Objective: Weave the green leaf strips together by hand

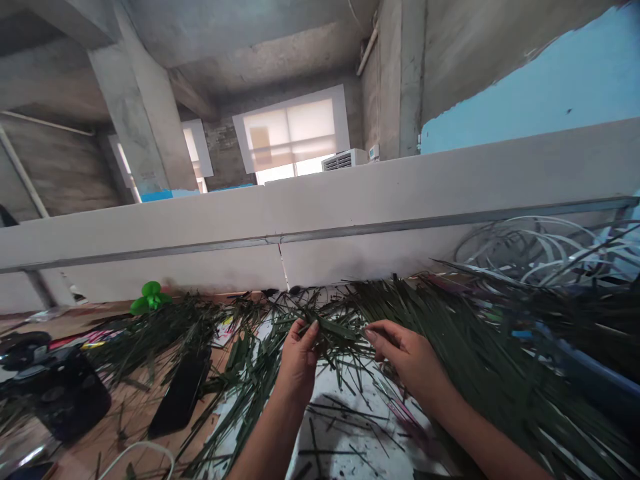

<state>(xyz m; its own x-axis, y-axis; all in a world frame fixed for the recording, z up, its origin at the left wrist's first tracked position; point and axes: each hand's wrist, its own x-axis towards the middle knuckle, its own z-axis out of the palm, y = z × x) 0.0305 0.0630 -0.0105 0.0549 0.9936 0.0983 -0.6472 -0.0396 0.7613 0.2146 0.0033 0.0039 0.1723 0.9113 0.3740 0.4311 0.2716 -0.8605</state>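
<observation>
Between thumb and forefinger, my left hand [299, 353] pinches one end of a dark green leaf strip [341, 329]. The strip stretches rightwards to my right hand [407, 353], whose thumb and fingers are closed at its other end; the exact grip there is small and partly hidden. Below and between both hands, loose cut strips lie scattered over a white sheet [345, 433]. A big pile of long green leaf strips [480, 373] spreads to the right of my right hand. Another tangle of strips [255, 373] lies beside my left forearm.
To the left are a black phone [181, 393], a black device [65, 387] and a white cable [145, 445]. A green clover-shaped object [151, 298] stands near the white partition [210, 273]. Coiled pale strips [540, 250] and a blue container edge [595, 367] are at right.
</observation>
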